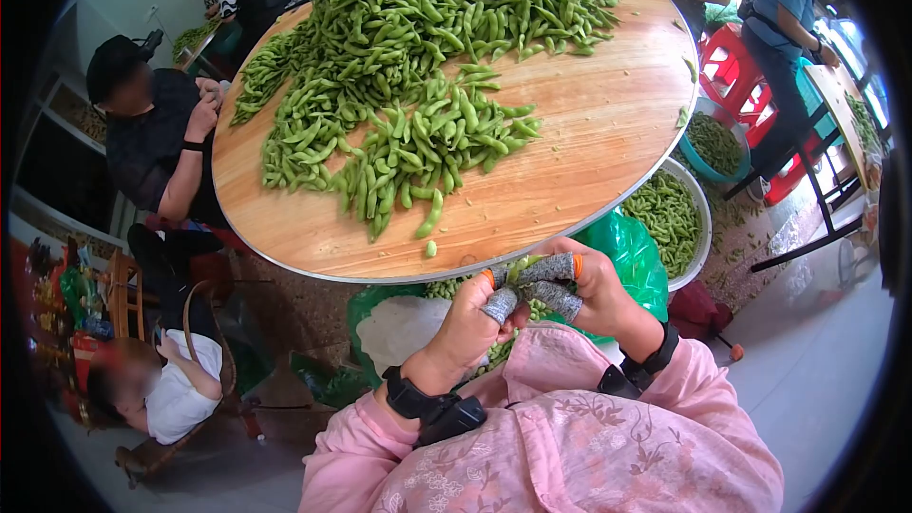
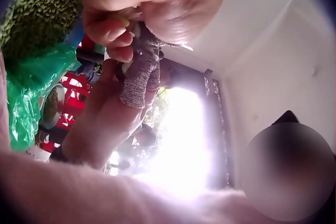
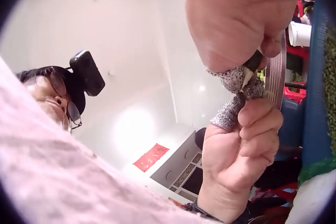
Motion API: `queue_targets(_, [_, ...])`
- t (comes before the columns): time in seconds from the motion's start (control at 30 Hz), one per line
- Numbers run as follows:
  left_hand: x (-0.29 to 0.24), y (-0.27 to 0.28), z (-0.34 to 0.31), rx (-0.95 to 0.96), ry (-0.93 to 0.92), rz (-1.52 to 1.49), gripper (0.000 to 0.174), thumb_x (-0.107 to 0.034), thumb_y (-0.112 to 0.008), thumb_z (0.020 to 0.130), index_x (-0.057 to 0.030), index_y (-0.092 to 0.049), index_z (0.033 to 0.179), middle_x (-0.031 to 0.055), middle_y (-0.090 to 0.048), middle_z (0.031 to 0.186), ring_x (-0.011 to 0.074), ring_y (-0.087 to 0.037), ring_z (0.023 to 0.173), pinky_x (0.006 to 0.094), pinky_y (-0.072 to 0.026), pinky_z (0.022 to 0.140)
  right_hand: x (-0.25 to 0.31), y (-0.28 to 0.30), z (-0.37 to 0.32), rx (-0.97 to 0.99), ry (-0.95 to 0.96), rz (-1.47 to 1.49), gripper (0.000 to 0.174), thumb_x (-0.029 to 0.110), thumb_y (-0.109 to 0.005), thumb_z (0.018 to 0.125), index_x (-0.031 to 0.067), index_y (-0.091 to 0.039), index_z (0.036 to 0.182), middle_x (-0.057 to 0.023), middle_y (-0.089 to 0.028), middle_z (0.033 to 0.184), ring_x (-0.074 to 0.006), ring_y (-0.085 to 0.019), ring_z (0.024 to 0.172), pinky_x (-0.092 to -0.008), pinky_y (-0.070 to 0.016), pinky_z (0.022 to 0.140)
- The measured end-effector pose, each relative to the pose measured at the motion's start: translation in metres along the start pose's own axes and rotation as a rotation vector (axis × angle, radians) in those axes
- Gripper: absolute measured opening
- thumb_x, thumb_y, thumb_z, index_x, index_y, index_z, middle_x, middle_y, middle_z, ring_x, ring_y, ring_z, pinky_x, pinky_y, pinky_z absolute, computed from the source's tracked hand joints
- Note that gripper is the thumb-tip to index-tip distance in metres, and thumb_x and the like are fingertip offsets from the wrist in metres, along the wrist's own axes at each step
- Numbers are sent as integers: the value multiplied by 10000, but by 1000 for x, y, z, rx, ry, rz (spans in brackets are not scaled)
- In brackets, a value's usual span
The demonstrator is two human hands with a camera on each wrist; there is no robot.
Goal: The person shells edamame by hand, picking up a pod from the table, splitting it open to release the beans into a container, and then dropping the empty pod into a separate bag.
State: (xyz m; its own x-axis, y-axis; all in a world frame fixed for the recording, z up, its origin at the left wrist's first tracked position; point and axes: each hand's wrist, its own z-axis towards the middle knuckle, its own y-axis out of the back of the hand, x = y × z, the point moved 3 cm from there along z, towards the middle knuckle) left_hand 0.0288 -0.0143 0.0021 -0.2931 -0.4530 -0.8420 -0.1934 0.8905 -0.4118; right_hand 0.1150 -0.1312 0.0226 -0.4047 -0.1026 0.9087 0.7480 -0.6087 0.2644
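Just past the table's near edge, my left hand (image 1: 461, 328) and right hand (image 1: 608, 294) meet in front of the pink clothing. Between their fingertips they pinch a green soybean pod (image 1: 519, 271), partly hidden by the fingers. Grey knitted finger covers (image 1: 556, 298) with orange edges sit on the thumbs and fingers of both hands. In the right wrist view the left hand (image 3: 239, 153) has its fingers curled, its tip against the other hand's. A large heap of soybean pods (image 1: 418, 28) covers much of the round wooden table (image 1: 608, 123).
Below the hands lie green plastic bags (image 1: 627, 261) and loose beans. A white basin (image 1: 705, 228) of shelled beans stands at right, a blue basin (image 1: 736, 166) behind it. A person in black (image 1: 142, 123) sits at left; a child (image 1: 185, 385) reclines in a chair lower left.
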Motion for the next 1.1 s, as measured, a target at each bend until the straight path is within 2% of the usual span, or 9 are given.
queue_targets(0.17, [3,6,0,44,57,45,186,-73,-423,848,-36,-505,1010,-3,-494,690,42,-416,538,160,-302,442,0,1,-1,17,-4,6,174,98,-618,744,39,-609,908,-117,-568,903,-236,-560,832,-297,-446,738])
queue_targets(0.47, [-12,15,-3,-37,-366,477,153,-34,-498,823,30,-495,961,46,-584,832,85,-547,751,207,-438,622,11,-3,-1,107,140,-203,297,1,-619,592,21,-609,888,-132,-565,971,-303,-549,869,-340,-449,754])
queue_targets(0.63, [-8,23,-1,37,44,167,135,-22,-545,802,10,-510,929,55,-587,765,65,-541,684,207,-446,601,12,-1,-1,151,102,-137,314,-39,-603,557,10,-605,867,-124,-565,968,-298,-544,874,-339,-447,755])
queue_targets(0.77, [5,22,0,72,22,75,169,-16,-563,785,-2,-508,945,38,-579,732,76,-533,632,208,-444,567,7,1,-3,137,62,-110,266,-34,-610,595,12,-606,857,-119,-572,958,-276,-556,863,-324,-448,748])
queue_targets(0.83, [6,18,-1,-26,-307,287,190,-22,-581,767,-11,-542,953,24,-580,789,57,-507,592,175,-397,493,0,9,-8,42,-30,-68,191,-2,-621,656,13,-609,845,-113,-583,925,-243,-566,853,-307,-448,741])
queue_targets(0.93, [-11,12,-19,-108,-400,720,237,-2,-614,718,9,-552,947,20,-576,798,74,-523,614,196,-416,513,-11,49,-17,-213,-105,-197,92,24,-610,722,12,-616,813,-91,-603,831,-190,-589,750,-280,-468,667])
queue_targets(1.03, [-33,11,-29,-175,-663,1089,253,-16,-631,688,16,-556,927,31,-568,749,76,-518,611,203,-409,532,-36,102,-37,-389,-376,-417,228,4,-553,773,-39,-548,997,-112,-613,844,-147,-575,763,-255,-455,674])
queue_targets(1.07, [-38,11,-31,-304,-710,1156,193,-95,-638,685,-13,-577,848,122,-564,698,263,-549,603,335,-450,550,-53,119,-49,-470,-398,-520,253,8,-544,773,-42,-538,1021,-120,-614,835,-152,-574,766,-259,-451,671])
queue_targets(1.1, [-38,14,-30,-304,-713,1155,193,-95,-638,685,-13,-577,848,122,-564,698,263,-549,603,335,-450,550,-67,136,-60,-438,-339,-779,273,24,-540,772,-47,-526,1036,-132,-611,829,-145,-571,759,-269,-448,652])
